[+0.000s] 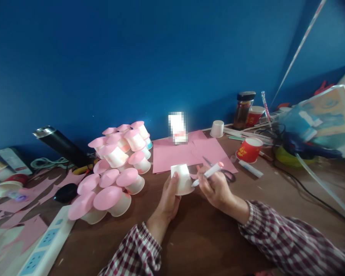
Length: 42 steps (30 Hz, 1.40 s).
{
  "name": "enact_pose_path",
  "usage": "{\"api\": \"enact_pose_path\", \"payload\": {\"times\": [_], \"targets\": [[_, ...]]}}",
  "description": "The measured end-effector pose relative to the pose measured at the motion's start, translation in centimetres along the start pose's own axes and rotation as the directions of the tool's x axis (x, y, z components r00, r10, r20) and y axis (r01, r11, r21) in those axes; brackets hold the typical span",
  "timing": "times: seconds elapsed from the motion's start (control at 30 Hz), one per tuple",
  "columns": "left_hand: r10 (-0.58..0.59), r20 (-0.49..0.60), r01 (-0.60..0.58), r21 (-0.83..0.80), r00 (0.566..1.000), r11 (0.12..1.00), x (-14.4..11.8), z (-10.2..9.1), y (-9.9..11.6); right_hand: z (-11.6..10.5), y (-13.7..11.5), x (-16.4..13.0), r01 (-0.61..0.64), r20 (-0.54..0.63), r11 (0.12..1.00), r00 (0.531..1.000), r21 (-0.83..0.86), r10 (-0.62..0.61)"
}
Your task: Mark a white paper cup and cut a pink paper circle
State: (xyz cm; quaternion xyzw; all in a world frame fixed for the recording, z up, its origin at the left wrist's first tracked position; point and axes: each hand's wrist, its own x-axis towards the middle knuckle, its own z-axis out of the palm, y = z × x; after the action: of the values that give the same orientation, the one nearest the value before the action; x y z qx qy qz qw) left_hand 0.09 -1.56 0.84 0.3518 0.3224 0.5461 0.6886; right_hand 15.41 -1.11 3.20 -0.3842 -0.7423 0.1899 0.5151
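My left hand (169, 199) holds a small white paper cup (182, 178) upside down above the brown table (195, 234). In my right hand (215, 188) is a white marker pen (208, 173) with a pinkish end, and its tip touches the cup's right side. Both sleeves are red-and-white plaid. Behind the cup lie pink paper sheets (175, 153). A pair of scissors (225, 173) rests on the table just beyond my right hand.
A pile of white cups capped with pink paper discs (115, 172) sits at the left. A white power strip (47, 245), pink scraps and a black flask (61, 145) lie further left. Red cups (249, 149), a glue stick, a jar (243, 109), cables and clutter fill the right.
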Motion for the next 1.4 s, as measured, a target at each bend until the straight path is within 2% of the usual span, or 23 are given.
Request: {"api": "enact_pose_path", "payload": {"times": [0.4,0.57,1.03,1.4], "targets": [[-0.023,-0.035,0.021,-0.065,0.999,0.998,0.1,-0.35,-0.08,0.18,0.36,0.17,-0.036,0.078,0.999,0.996,0.041,0.032],[-0.035,-0.016,0.033,-0.085,0.999,0.996,0.1,-0.19,0.15,0.21,0.3,0.09,-0.002,0.103,0.999,0.995,0.038,-0.002],[-0.047,-0.023,0.045,-0.091,0.999,0.995,0.06,-0.17,-0.04,0.11,0.11,0.24,0.007,0.016,1.0,1.0,0.024,-0.007],[-0.049,-0.039,0.044,-0.118,0.998,0.992,0.03,-0.07,0.0,0.13,0.34,0.15,-0.027,0.037,0.999,0.999,0.045,0.025]]}}
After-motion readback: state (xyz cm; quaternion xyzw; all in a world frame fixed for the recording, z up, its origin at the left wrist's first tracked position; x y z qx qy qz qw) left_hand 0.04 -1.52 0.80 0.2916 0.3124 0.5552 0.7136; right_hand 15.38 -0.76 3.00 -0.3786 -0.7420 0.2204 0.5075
